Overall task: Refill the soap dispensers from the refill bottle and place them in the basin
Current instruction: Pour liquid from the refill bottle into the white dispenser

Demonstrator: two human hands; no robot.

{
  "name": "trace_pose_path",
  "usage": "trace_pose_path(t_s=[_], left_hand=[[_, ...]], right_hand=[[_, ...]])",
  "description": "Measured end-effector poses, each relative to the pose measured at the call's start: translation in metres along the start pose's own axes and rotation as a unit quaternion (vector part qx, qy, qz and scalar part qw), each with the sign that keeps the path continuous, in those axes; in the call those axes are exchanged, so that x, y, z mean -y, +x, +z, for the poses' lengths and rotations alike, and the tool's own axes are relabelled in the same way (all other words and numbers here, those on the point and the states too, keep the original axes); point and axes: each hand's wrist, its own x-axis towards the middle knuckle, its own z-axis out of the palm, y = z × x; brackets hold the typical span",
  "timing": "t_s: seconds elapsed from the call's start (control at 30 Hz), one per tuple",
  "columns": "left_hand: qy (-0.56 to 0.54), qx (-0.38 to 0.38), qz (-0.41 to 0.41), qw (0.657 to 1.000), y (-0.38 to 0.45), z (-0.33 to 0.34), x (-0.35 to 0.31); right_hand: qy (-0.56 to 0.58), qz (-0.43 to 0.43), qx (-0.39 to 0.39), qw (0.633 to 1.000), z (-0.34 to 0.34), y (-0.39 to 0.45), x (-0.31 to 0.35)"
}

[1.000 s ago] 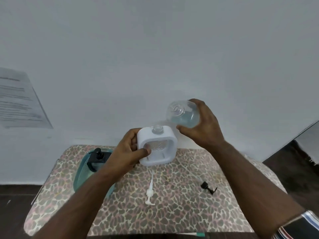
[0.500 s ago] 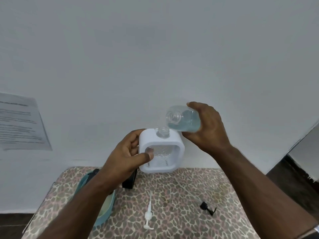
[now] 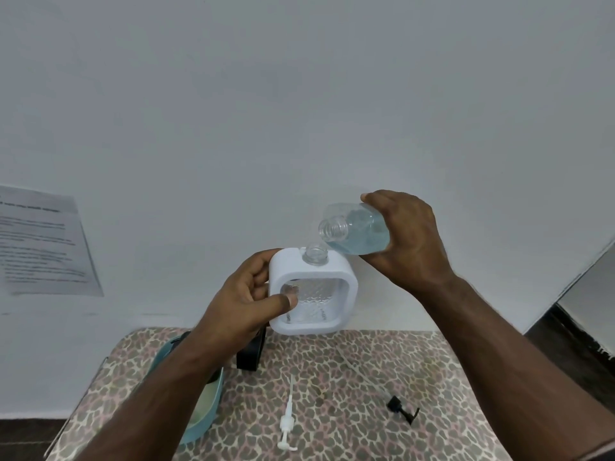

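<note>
Holding a rounded-square white dispenser (image 3: 312, 294) with ribbed clear window above the leopard-print table (image 3: 349, 404), our left hand (image 3: 246, 304) grips it; right hand (image 3: 404, 239) clasps the tilted clear refill bottle (image 3: 354, 232), mouth just above the dispenser's neck.

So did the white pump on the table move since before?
No. The white pump lies in the same spot on the leopard-print table, left of the black pump; only the camera tilted.

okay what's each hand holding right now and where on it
The left hand grips the white soap dispenser by its left side, thumb across the front. The right hand holds the tilted refill bottle around its body, toward the base.
</note>
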Motion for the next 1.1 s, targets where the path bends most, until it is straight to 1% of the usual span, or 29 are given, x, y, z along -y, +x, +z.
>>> trace_pose_path(t_s=[0.2, 0.37, 0.6, 0.77, 1.1], left_hand=[[0.0, -0.001, -0.002, 1.0, 0.0, 0.0, 0.0], [0.009, -0.009, -0.005, 1.0, 0.002, 0.0, 0.002], [0.021, 0.0, -0.011, 1.0, 0.003, 0.002, 0.004], [0.007, 0.006, -0.007, 1.0, 0.005, 0.003, 0.005], [0.0, 0.015, -0.006, 1.0, 0.009, 0.004, 0.007]], right_hand=[[-0.045, -0.001, 0.021, 0.999, 0.001, 0.003, -0.005], [-0.058, -0.02, 0.004, 0.998, -0.002, 0.003, -0.006], [-0.066, -0.052, -0.015, 0.996, -0.002, 0.001, -0.011], [-0.075, -0.073, -0.032, 0.994, -0.002, 0.001, -0.013], [-0.082, -0.091, -0.04, 0.992, -0.004, 0.004, -0.015]])
